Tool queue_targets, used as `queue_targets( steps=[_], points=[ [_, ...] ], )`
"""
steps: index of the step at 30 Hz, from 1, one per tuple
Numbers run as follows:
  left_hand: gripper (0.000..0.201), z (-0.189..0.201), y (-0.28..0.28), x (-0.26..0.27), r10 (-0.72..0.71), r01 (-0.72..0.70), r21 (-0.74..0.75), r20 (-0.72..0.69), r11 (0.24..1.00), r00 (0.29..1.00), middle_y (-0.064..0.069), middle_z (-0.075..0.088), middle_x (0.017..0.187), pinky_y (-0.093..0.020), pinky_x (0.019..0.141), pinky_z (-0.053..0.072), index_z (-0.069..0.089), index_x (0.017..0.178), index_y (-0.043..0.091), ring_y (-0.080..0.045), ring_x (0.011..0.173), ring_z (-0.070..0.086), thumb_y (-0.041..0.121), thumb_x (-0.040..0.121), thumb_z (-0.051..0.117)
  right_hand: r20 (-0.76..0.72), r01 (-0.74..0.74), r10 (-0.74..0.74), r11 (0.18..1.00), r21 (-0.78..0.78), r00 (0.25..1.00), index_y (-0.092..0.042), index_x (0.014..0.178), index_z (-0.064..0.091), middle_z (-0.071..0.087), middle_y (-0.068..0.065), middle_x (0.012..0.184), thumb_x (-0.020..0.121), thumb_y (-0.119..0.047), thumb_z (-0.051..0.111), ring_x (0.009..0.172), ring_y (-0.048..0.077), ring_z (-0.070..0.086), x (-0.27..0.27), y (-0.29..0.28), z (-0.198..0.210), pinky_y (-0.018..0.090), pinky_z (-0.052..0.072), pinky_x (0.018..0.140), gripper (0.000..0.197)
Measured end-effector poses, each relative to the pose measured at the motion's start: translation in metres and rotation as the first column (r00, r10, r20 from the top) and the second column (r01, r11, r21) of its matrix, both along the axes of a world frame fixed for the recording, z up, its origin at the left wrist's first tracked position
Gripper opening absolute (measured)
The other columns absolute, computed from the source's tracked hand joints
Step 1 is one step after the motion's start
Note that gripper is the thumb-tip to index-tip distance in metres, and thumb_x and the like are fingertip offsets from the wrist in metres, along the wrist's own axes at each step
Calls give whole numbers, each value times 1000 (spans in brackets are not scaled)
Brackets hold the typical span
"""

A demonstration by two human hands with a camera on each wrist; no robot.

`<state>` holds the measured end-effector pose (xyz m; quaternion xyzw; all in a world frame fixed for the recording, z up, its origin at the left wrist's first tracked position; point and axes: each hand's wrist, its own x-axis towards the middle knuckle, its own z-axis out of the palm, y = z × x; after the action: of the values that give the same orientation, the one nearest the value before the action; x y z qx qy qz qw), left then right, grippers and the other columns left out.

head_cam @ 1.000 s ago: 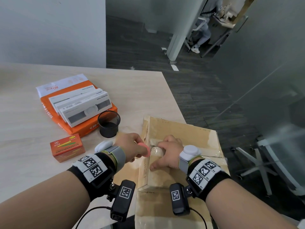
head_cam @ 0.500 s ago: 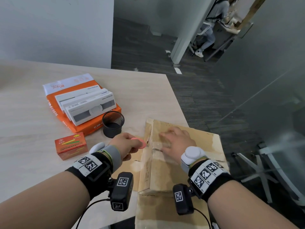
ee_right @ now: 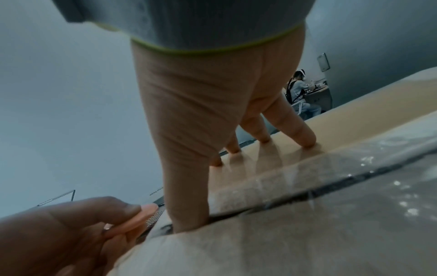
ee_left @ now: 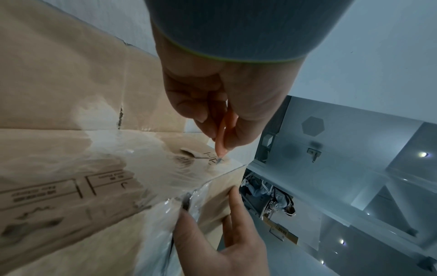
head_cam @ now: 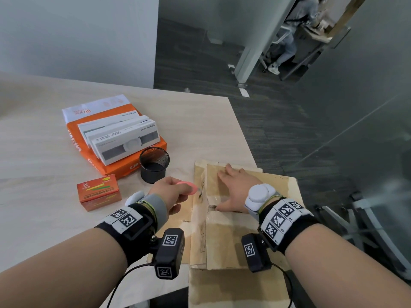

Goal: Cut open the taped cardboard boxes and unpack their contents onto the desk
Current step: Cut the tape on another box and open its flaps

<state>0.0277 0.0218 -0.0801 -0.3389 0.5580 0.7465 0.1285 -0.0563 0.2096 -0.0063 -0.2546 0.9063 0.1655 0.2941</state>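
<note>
Left hand (head_cam: 170,192) was curled round pink box cutter (head_cam: 186,187), blade tip set on taped side of cardboard box (head_cam: 224,241), just beside top edge. Right hand (head_cam: 235,190) was laid flat on box top, fingers straight, thumb at centre seam (ee_right: 295,196). Seam was seen slit near thumb; flaps not lifted, nothing taken from this box yet. Paper ream (head_cam: 115,152), boxed goods, mesh cup (head_cam: 154,164) lay on desk (head_cam: 40,152) beyond cutter. Blade tip was shown only by left wrist view; open dark seam by right wrist view.
</note>
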Motion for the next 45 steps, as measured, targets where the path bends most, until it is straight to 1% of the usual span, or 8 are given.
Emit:
queue_targets(
  steps=[5,10,16,23,26,29,38,45],
  points=[
    [22,-2,7,0,1,0,38,-19,999,1000,0,71,74,-26,54,48,63,97,14,-11,66,63,11,83,79,-19,-91,89,992,-91,996,-30,158,23,17,6,167,89,-61,60,147,33,32,10,0,7,42,36,115,84],
    [21,-5,6,3,11,-10,51,-20,999,1000,-1,71,78,-25,54,48,62,96,14,-11,66,63,11,84,78,14,-58,63,973,-222,998,-36,157,27,6,-6,170,96,-58,54,156,20,9,11,18,6,29,6,123,70],
    [25,-6,5,5,16,-14,72,-23,997,1000,-1,73,80,-25,54,48,60,95,16,-11,67,64,13,81,81,57,-94,114,956,-277,992,-34,157,29,10,-9,169,101,-34,58,156,16,7,4,36,4,21,-1,119,62],
    [19,-8,7,8,11,-10,71,-22,997,1000,-2,72,80,-26,55,46,60,93,17,-12,68,64,10,85,76,84,-93,105,987,-134,991,-36,161,1,-13,-6,169,80,-53,77,156,24,-5,-4,33,-2,42,12,127,113],
    [19,-8,8,9,9,-7,69,-17,998,1000,-2,73,79,-26,55,47,61,95,16,-12,68,65,11,85,76,65,-108,112,993,-55,992,-35,159,-9,-19,-3,168,78,-61,76,156,30,-9,0,27,-5,46,14,126,121],
    [19,-9,9,11,11,-10,71,-12,997,1000,-3,72,81,-26,55,48,61,96,15,-12,69,65,12,85,76,45,-90,91,995,-34,995,-31,159,-12,-19,0,168,79,-67,70,155,34,-9,6,20,-8,49,19,125,121],
    [18,-6,13,11,25,-24,72,-24,997,999,-3,72,83,-27,56,47,60,94,16,-12,70,65,12,85,76,48,-123,128,989,-87,991,-27,161,-3,-14,2,169,87,-38,60,155,37,-7,19,28,-1,43,18,125,99],
    [20,-5,19,14,23,-21,99,-26,995,999,-2,72,80,-26,53,47,60,94,16,-11,67,65,12,84,77,5,-54,56,985,-162,998,-31,161,-3,-12,-2,169,88,-33,54,156,31,-6,32,26,-3,44,27,122,92]
  ],
)
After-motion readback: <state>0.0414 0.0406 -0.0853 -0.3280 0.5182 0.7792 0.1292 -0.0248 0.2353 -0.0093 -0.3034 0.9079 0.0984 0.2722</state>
